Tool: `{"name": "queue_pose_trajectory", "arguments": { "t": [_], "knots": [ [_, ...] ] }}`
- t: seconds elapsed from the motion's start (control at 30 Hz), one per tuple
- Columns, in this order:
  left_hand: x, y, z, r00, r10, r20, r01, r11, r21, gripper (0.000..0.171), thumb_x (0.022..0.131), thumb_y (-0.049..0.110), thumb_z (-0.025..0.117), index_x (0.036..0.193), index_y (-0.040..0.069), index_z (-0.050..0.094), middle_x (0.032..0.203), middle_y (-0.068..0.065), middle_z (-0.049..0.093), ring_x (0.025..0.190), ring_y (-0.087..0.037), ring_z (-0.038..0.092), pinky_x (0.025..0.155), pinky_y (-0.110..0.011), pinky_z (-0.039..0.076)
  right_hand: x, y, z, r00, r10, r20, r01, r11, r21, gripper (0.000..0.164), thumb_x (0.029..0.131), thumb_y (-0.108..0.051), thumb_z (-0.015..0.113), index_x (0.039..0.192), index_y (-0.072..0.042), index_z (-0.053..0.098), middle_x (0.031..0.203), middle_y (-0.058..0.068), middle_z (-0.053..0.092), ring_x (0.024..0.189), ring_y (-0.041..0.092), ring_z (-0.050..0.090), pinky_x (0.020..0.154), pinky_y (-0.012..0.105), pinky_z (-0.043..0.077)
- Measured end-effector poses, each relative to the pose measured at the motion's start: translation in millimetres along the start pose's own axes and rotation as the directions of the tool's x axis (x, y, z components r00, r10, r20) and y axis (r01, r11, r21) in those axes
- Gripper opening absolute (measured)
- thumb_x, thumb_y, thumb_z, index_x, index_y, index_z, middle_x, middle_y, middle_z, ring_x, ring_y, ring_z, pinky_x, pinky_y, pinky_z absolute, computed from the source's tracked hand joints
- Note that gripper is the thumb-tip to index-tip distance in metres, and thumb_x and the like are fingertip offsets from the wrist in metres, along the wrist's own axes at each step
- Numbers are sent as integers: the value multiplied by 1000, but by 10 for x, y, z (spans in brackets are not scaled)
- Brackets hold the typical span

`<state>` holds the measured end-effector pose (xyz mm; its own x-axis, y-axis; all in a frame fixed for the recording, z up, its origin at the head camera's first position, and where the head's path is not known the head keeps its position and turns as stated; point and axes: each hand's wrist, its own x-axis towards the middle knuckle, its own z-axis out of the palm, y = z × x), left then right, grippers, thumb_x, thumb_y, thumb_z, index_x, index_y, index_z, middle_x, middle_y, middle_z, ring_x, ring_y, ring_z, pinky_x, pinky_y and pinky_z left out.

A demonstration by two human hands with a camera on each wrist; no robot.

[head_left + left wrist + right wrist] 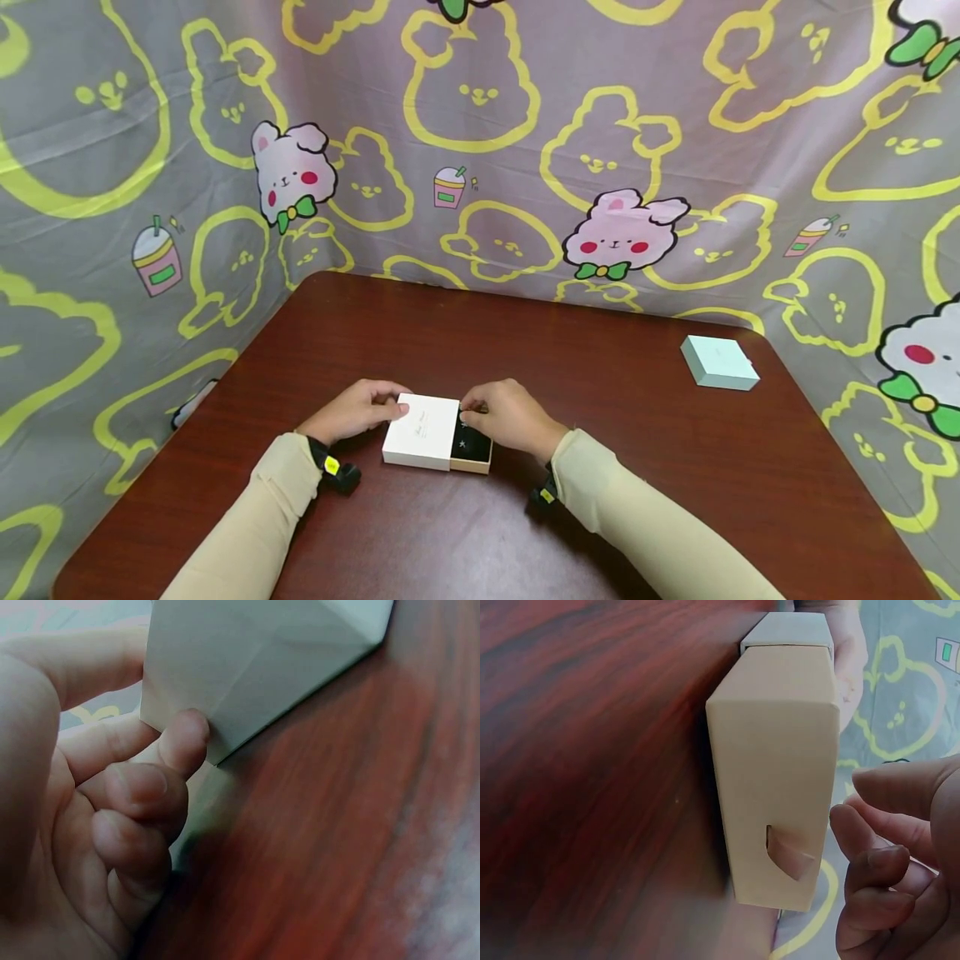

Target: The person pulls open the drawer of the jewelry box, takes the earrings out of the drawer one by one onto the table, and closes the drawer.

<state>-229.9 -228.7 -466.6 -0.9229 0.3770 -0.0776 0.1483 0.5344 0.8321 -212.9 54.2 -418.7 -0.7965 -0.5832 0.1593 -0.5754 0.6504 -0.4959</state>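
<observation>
A white box sleeve (pixel 422 427) with faint script on its top lies flat on the table. Its tan drawer (pixel 471 466) juts out to the right, showing a black insert (pixel 474 442) with small silvery star-shaped pieces. My left hand (pixel 362 410) grips the sleeve's left end, thumb on top and fingers at the far side; its fingertips meet a corner in the left wrist view. My right hand (pixel 510 414) is bent over the drawer's far part, thumb and fingertips close together. What lies between those fingertips is hidden. A ribbon tab (pixel 791 857) sticks out of the drawer's end.
A pale mint box (pixel 720 362) sits at the far right of the brown table (pixel 562 350). A patterned grey cloth (pixel 480 183) hangs along the table's back and sides. Black wrist cameras (pixel 337 472) are strapped below both hands.
</observation>
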Motion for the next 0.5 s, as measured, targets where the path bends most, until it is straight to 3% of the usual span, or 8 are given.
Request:
{"name": "queue_pose_trajectory", "arguments": {
  "t": [0.5],
  "knots": [
    [9, -8, -2, 1000, 9, 7, -9, 1000, -1, 36, 91, 34, 70, 118, 11, 68, 73, -3, 54, 61, -19, 51, 54, -31, 42, 66, -40, 59, 1000, -17, 21, 19, 996, -87, 5, 89, -23, 72, 90, -19, 75, 79, -13, 66, 67, 1, 56, 64, 23, 47]
  ]
}}
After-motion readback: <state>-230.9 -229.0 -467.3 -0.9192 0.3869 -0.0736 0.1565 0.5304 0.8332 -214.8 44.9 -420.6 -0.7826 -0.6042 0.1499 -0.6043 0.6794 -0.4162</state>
